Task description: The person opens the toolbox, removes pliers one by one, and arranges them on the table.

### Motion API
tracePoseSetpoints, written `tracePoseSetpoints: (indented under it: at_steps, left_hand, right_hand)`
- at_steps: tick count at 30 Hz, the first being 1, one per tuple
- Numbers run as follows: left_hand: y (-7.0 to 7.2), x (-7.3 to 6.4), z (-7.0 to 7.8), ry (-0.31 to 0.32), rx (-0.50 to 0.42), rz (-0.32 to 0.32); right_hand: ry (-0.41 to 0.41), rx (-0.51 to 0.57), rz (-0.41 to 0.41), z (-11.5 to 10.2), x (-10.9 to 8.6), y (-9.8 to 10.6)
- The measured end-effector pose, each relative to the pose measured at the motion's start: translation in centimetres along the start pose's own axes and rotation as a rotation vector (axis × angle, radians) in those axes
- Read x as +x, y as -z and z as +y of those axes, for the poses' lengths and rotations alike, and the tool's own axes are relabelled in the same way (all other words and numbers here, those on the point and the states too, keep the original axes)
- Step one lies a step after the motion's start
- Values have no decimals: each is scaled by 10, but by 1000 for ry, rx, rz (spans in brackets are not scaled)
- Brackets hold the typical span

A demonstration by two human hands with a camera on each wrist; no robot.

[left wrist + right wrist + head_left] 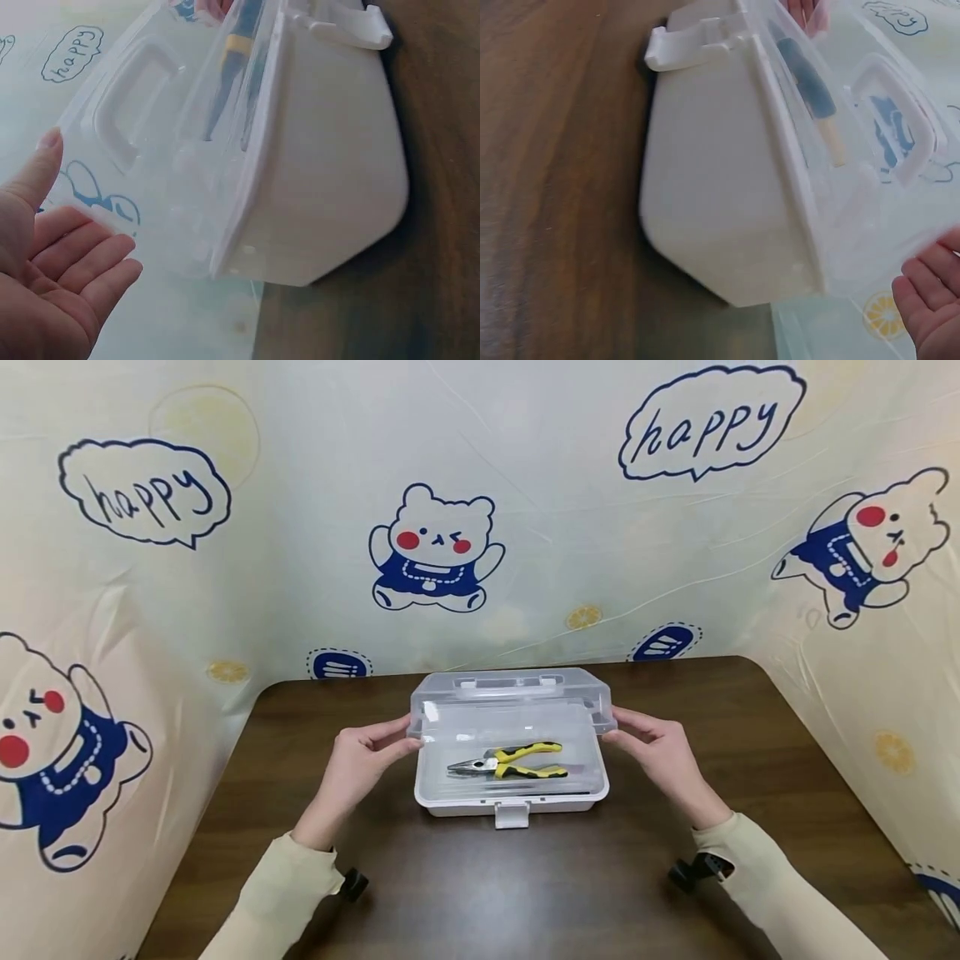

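Clear plastic between the fingers: ends of the raised lid [510,687] pinched by left hand [360,756] and right hand [663,752], both equally near. Just nearer the surface's [487,893] front edge, below the lid, a white box [450,808], long axis along the far edge. Inside, between the hands, yellow-and-black pliers [491,764], nose toward the left edge. Jutting frontward, a latch [512,816]. Beyond the far edge, patterned cloth [285,602].
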State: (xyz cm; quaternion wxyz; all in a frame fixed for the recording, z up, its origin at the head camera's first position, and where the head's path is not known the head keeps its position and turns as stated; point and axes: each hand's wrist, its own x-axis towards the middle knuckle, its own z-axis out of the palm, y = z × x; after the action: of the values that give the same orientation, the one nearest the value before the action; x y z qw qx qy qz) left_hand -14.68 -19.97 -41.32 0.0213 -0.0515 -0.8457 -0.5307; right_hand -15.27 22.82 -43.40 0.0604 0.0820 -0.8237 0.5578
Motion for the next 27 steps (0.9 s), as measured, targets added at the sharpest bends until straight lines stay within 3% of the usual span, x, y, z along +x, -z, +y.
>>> tracePoseSetpoints:
  at_steps: [7, 13, 18, 22, 27]
  left_hand:
    - [0, 12, 12, 0, -31, 63]
    - [-3, 23, 16, 10, -212, 50]
    - [-10, 26, 16, -21, -205, 28]
    - [-14, 26, 11, -64, -199, -11]
    - [-16, 29, 3, -142, -204, -86]
  right_hand:
    - [-52, 91, 101, -14, 12, -2]
    - [-191, 81, 182, -32, 26, -2]
    - [-253, 121, 227, -35, 39, 1]
    - [-256, 116, 215, -33, 47, 2]
    - [-186, 84, 184, -30, 55, 1]
